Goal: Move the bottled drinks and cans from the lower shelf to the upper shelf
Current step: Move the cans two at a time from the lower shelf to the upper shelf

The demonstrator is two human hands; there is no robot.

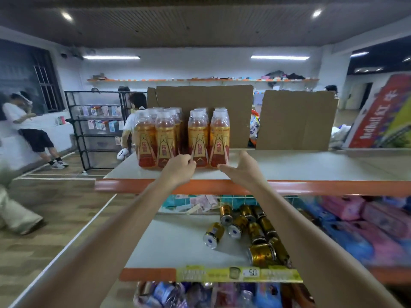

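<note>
Hidden: rear amber plastic bottles with white caps [198, 138] are masked by the front row.
Left hand [179, 171]: fingers curled at a front bottle's base, near the white upper shelf [311, 165] front edge; I cannot tell if they grip it.
Right hand [241, 168]: fingers straight, thumb spread, just beside the end bottle.
Gold metal cans [255, 232]: lying on their sides on the white lower shelf [173, 241].

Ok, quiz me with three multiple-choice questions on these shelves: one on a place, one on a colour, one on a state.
1. Where do the clear plastic bottles of amber drink with white caps stand? A the floor; B the grey upper shelf; C a cardboard box.
2. What colour are the small metal cans? A green; B white; C gold.
3. How do most cans lie? A on their sides; B upright, stacked; C boxed.
Answers: 1 B, they stand in rows on it. 2 C, gold bodies, silver ends. 3 A, round ends face out on the lower shelf.
</note>
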